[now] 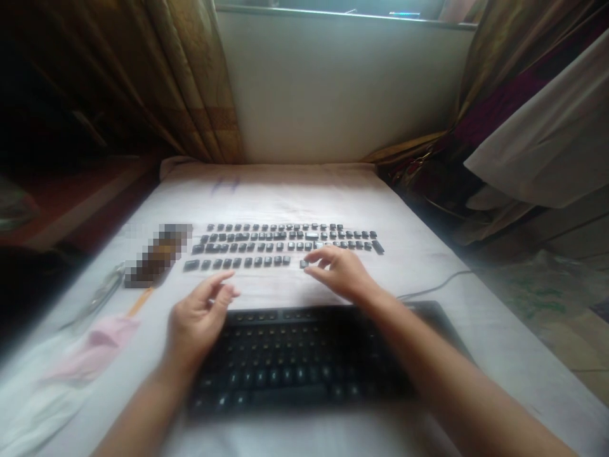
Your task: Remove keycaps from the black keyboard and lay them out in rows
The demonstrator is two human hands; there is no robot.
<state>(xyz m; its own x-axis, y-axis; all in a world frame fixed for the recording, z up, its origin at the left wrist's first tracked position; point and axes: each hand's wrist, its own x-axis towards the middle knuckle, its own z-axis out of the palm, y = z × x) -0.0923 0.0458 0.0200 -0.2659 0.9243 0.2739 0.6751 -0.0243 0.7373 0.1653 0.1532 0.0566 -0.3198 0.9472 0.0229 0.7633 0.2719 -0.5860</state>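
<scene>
keycap, small and black, sits at the thumb and forefinger of your right hand, past a gap at the right end of the nearest row. those fingertips come close around it, but you can't tell whether they grip it. your left hand is partly open, fingers loosely curled, nothing visible in it, near the upper left corner of the keyboard.

an off-centre pinch could make the cap slip or flip. dropped knuckles could knock the loose keycaps just beyond, and their order might be lost. your right forearm crosses above the keyboard, so leaning down could shift it. farther out, if the cord is the keyboard's, a tug might drag it; a pull on the pale cloth beneath could jostle every row.
</scene>
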